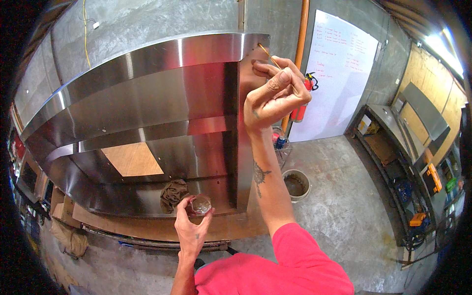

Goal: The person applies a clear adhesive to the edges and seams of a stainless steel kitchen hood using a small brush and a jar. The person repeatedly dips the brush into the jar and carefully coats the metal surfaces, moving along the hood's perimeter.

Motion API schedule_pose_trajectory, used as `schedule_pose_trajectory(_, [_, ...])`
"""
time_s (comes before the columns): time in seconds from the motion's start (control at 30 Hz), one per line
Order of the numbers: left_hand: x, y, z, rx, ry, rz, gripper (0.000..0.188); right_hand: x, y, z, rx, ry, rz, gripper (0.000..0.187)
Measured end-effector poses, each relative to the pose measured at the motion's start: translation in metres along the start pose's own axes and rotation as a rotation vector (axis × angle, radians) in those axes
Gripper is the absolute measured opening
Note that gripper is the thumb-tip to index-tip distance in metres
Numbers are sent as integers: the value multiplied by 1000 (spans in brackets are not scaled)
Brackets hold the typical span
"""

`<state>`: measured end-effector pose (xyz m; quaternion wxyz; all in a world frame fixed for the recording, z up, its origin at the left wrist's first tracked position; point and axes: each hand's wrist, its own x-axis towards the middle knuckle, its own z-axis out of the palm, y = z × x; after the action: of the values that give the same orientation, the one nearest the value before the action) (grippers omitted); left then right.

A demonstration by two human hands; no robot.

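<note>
My right hand [273, 101] is raised high, its fingers pinched round a thin stick [268, 54] with a dark tip, perhaps a fine brush. The tip meets or nearly meets the upper right corner of a large brushed-steel housing [182, 49], on its narrow side face. Low at the front of the housing, my left hand [191, 231] grips a small clear cup [200, 204] between thumb and fingers. What the cup contains is hard to make out. Just left of it lies a crumpled brown cloth [174, 194].
The housing rests on a wooden-topped bench [147, 228]. A square wooden patch [132, 160] shows through its opening. To the right stand a bucket [296, 186], a red fire extinguisher [299, 110], a whiteboard [339, 78] and a dark shelf unit [388, 162] with tools.
</note>
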<state>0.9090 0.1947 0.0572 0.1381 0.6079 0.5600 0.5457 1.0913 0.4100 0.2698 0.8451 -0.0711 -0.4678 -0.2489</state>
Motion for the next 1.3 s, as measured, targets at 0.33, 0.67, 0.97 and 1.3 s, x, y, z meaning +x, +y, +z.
schedule_pose_trajectory(0.33, [-1,-1,0,-17,-12,0,58,3,-2,0,-10,5,-12,18])
schedule_pose_trajectory(0.67, [0,5,1,-6,-18,-17,61,2,-3,-3,52,19,1,19])
schedule_pose_trajectory(0.97, [12,5,-5,17,17,15,62,-42,-111,-75,92,-388,281,10])
schedule_pose_trajectory(1.3, [24,18,-8,-9,31,125,63,-77,-182,-133,162,-727,683,16])
